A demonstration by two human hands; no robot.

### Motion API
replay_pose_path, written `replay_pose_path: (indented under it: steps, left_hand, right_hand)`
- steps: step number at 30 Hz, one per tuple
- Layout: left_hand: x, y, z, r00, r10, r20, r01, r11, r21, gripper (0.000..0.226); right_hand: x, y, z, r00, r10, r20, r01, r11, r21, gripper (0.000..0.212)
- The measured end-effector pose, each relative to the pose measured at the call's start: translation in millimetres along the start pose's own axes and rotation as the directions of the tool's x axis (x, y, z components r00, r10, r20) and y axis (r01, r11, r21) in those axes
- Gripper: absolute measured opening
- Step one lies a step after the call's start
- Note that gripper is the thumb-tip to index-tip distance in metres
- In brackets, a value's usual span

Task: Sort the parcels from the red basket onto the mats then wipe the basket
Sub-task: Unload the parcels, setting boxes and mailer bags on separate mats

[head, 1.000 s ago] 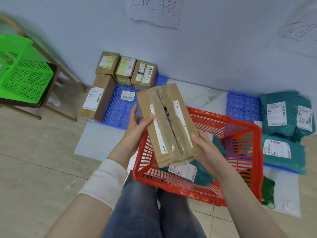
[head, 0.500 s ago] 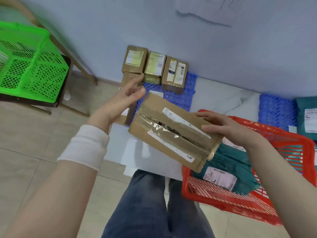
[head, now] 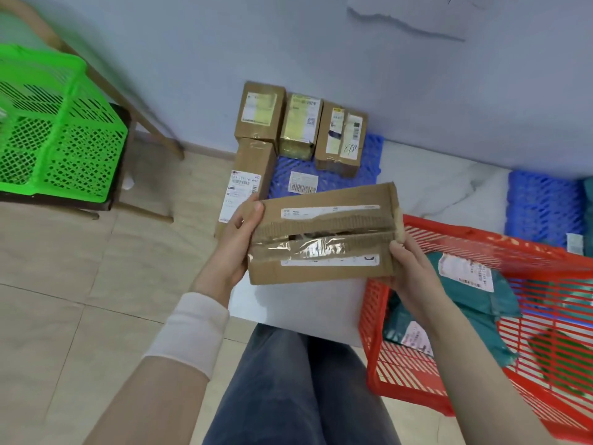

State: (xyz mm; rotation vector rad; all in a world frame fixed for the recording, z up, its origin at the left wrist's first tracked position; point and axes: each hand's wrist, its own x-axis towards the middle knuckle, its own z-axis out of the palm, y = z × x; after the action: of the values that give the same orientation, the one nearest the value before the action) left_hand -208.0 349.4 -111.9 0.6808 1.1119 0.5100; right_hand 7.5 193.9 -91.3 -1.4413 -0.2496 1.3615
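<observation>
Sorting step: the left hand [head: 236, 244] and right hand [head: 409, 268] grip a cardboard parcel [head: 322, 234] at centre frame; next it likely belongs on the blue mat [head: 324, 179] above, among the boxes [head: 300, 123].

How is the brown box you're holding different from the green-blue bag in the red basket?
The brown box is stiff cardboard with straight edges; the teal bag is soft, crinkly plastic. The box is held up by the left hand and right hand, one at each end; the bag lies in the red basket. The box's top is torn and taped; the bag shows no tape. Both carry white labels.
</observation>
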Motion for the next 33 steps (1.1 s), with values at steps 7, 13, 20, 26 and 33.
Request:
replay_pose_path:
  steps: [7,13,20,26,33]
  left_hand:
    - [-21,-26,32,0.994,-0.106,-0.006,0.106,0.994,-0.026,0.093]
    - [8,-41,42,0.998,-0.051,-0.030,0.050,0.999,-0.015,0.074]
    - [30,-47,15,0.992,-0.121,-0.029,0.125,0.968,0.216,0.055]
    - [64,-97,-6,0.952,-0.147,-0.269,0.201,0.962,0.187,0.035]
    - [99,-134,-8,0.896,-0.214,-0.388,0.144,0.969,-0.201,0.037]
  right_hand:
    - [10,29,46,0.949,0.160,-0.271,-0.057,0.934,0.352,0.045]
    - [1,54,45,0.948,0.200,-0.247,-0.131,0.954,0.271,0.063]
    - [33,66,46,0.936,0.295,-0.190,-0.271,0.952,0.143,0.040]
    - [113,113,72,0.932,0.261,-0.250,-0.224,0.960,0.168,0.039]
    - [155,160,72,0.917,0.293,-0.269,-0.255,0.952,0.170,0.043]
